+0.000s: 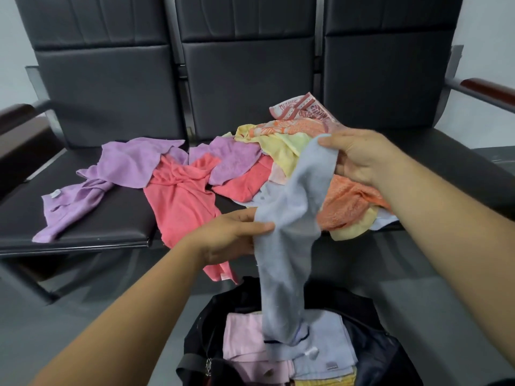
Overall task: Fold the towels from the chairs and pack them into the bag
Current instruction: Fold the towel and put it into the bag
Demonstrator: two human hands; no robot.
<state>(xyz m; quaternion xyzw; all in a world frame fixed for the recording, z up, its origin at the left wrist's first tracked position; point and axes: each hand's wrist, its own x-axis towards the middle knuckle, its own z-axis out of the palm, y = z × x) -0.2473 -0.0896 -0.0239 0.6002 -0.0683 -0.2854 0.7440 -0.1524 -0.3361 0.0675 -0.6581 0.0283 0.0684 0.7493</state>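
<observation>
Where the view is nearest, a dark bag [370, 355] sits open on the floor with three folded towels showing inside: one pink towel [245, 341], one pale blue folded towel [323, 355] carrying a small tag too blurred to read, and a sliver of a yellow one [323, 381] below. Above the bag hangs a light blue towel [289, 224], held by both hands. The left hand [231, 235] pinches its left edge between thumb and fingers, a closed grip on the cloth; the right hand [359, 154] clamps its top corner the same way, higher and farther back. Beyond them, a row of three black chairs [245, 79] carries the unfolded heap on the seats: two purple towels [133, 162], two coral-red ones [178, 201], yellow pieces [281, 146] and orange patterned ones [348, 204] whose count I cannot tell, and one red-and-white patterned towel [303, 107] at the back, its print unreadable. A white label [55, 193] on the leftmost purple towel is illegible.
</observation>
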